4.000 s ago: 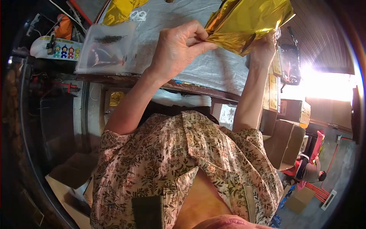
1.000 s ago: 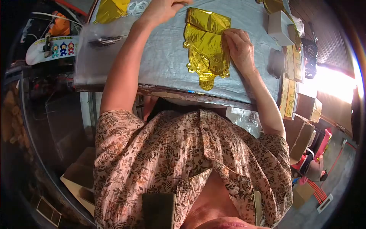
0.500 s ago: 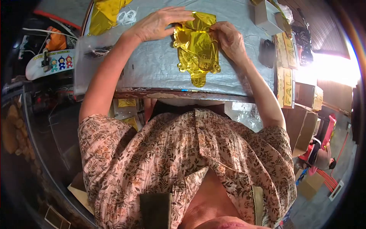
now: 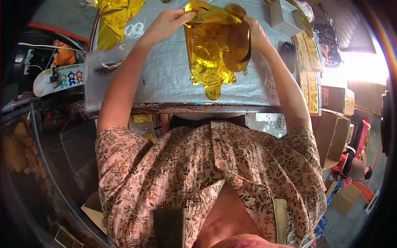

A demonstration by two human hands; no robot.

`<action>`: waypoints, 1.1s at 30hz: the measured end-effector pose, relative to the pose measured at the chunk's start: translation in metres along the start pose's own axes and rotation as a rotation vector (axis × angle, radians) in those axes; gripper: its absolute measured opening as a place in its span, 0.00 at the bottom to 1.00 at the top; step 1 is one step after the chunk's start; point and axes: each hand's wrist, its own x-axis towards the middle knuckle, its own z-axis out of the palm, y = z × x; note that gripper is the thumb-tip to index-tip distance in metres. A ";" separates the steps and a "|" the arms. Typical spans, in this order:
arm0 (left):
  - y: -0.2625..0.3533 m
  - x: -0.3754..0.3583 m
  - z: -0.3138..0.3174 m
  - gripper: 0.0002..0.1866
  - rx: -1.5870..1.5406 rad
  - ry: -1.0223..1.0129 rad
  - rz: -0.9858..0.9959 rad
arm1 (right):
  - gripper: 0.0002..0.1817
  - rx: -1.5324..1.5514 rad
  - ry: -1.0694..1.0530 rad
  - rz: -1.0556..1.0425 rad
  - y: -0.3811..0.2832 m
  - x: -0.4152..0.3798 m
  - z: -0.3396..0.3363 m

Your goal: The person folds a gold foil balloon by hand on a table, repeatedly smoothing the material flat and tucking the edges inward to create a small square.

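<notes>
A flat gold foil balloon point(image 4: 215, 53) hangs above the grey table top point(image 4: 165, 78), its narrow neck pointing toward me. My left hand point(image 4: 171, 20) pinches its upper left edge. My right hand point(image 4: 252, 29) grips the upper right edge, partly hidden behind the foil. The balloon's top is folded over between the two hands and its lower part still touches the table.
More gold foil point(image 4: 113, 18) and white rings point(image 4: 134, 29) lie at the table's far left. A small grey box point(image 4: 285, 16) and gold packets point(image 4: 308, 53) line the right side. Cardboard boxes point(image 4: 337, 136) stand to the right, and another person point(image 4: 357, 165) sits low there.
The balloon lay flat on the table while both hands pressed and folded it. Now both hands have lifted its top edge up off the table.
</notes>
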 end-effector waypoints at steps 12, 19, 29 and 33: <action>-0.004 -0.011 0.011 0.19 0.267 0.493 0.006 | 0.13 0.121 0.158 0.318 0.048 0.045 0.025; 0.039 -0.064 0.062 0.19 0.561 0.205 0.244 | 0.17 -0.061 0.269 0.389 0.045 0.048 0.037; 0.036 -0.045 0.045 0.13 0.441 0.261 0.278 | 0.27 -0.469 0.360 0.025 -0.002 0.016 0.073; 0.014 -0.022 0.043 0.09 0.474 0.344 0.315 | 0.26 -0.425 0.292 0.045 0.005 0.013 0.089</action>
